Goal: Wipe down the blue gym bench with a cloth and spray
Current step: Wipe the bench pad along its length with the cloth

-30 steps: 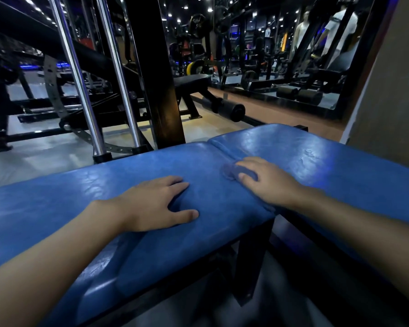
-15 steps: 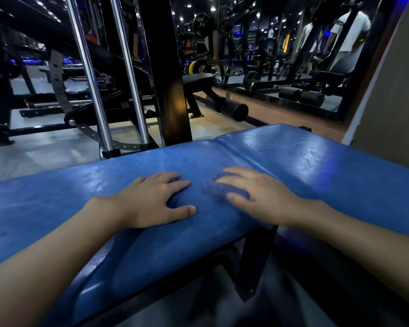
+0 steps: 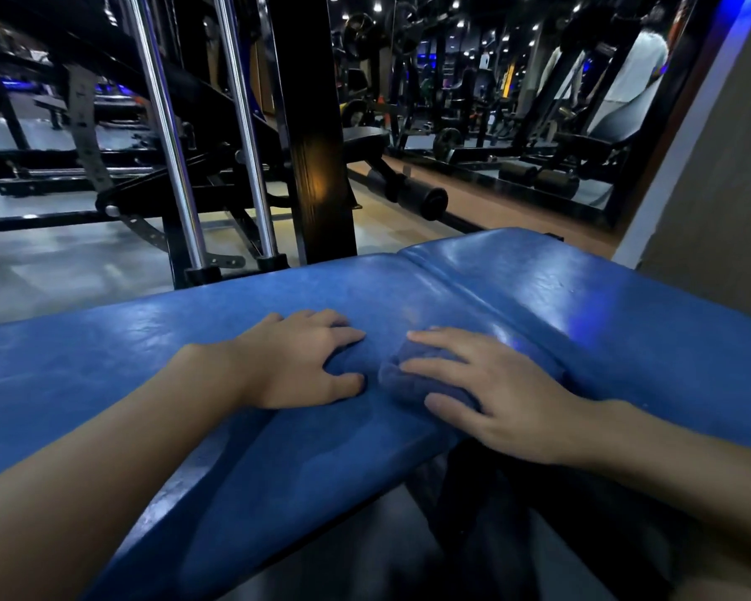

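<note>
So here's the setup: blue gym bench (image 3: 105, 366) runs across the whole shot, shiny vinyl, with a seam (image 3: 465, 292) between its two pads just past the hands. The cloth (image 3: 402, 381) is a small dark blue bunched-up rag, lying on the bench top near the front edge, just on the near side of that seam.

The right grip (image 3: 495, 396) sits on top of the cloth, palm down, fingers pretty much straight and spread over it. It's pressing the cloth flat rather than clutching it, and the thumb lies along the cloth's near side. The left grip (image 3: 295, 362) is right beside it, a small gap away from the cloth, planted flat on the bare vinyl with fingers spread and nothing in it. Both forearms come in from the bottom corners.

Background is the usual gym stuff: two chrome guide rods (image 3: 170, 145) and a fat black upright post (image 3: 317, 145) right behind the bench, plus a black foam roller pad (image 3: 421, 201) on another machine. There's someone in a white top (image 3: 638, 67) way off at the upper right. Grey wall (image 3: 720, 188) on the right.
</note>
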